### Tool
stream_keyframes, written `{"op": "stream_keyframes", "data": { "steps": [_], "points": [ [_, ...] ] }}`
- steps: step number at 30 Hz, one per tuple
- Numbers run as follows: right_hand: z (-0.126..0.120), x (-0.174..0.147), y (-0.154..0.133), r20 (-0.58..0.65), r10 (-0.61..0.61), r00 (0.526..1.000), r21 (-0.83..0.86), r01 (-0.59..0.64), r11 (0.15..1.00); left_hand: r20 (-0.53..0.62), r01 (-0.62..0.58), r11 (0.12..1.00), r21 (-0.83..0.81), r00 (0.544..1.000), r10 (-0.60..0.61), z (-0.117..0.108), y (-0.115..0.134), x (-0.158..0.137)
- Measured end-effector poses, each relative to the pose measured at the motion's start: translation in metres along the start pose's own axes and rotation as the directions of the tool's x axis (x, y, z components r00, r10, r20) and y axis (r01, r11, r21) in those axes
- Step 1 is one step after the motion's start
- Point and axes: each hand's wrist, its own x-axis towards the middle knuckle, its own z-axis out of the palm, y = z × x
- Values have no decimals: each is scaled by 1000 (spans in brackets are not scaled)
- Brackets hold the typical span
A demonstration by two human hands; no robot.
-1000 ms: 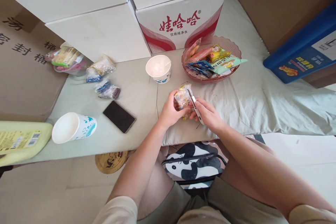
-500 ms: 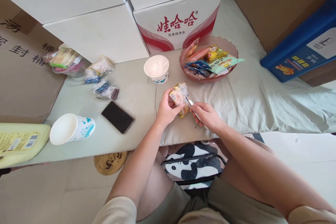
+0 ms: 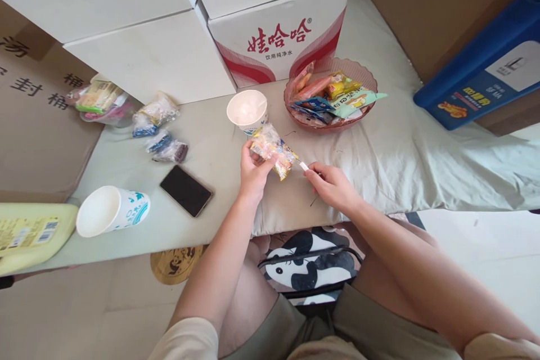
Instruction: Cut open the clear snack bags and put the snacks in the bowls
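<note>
My left hand is closed on a crinkled yellow and clear snack packet, with the thumb across its front. In my right hand is a small white-handled knife, pinched between thumb and fingers. Its thin metal tip points at the packet's lower right edge; whether it touches is too fine to tell. Just behind the packet stands a white paper bowl with pale, translucent contents, its front partly hidden by the packet.
A pink ribbed bowl of packaged snacks stands behind my right hand. To the left lie a phone, a tipped paper cup, several wrappers and a yellow jug. White cartons line the back; a blue container leans right.
The packet has moved left and up in my left hand, toward the paper bowl. The knife has drawn away from the packet's middle to its right edge.
</note>
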Motion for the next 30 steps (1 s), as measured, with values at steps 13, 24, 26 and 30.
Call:
{"op": "stream_keyframes", "data": {
  "steps": [13, 24, 26, 30],
  "points": [
    [0, -1, 2, -133, -91, 987, -543, 4, 840, 77, -12, 999, 35, 997, 9, 7, 1, -4],
    [-2, -1, 3, -174, -144, 974, -620, 5, 785, 97, -6, 998, 55, 995, 0, 7, 2, -6],
    [-2, 0, 4, -167, -150, 974, -624, 14, 781, 90, 5, 999, 51, 996, -10, 7, 3, -6],
    [-2, 0, 5, -154, -165, 974, -637, 30, 770, 84, 19, 999, 48, 996, -22, 6, 4, -6]
  ]
}}
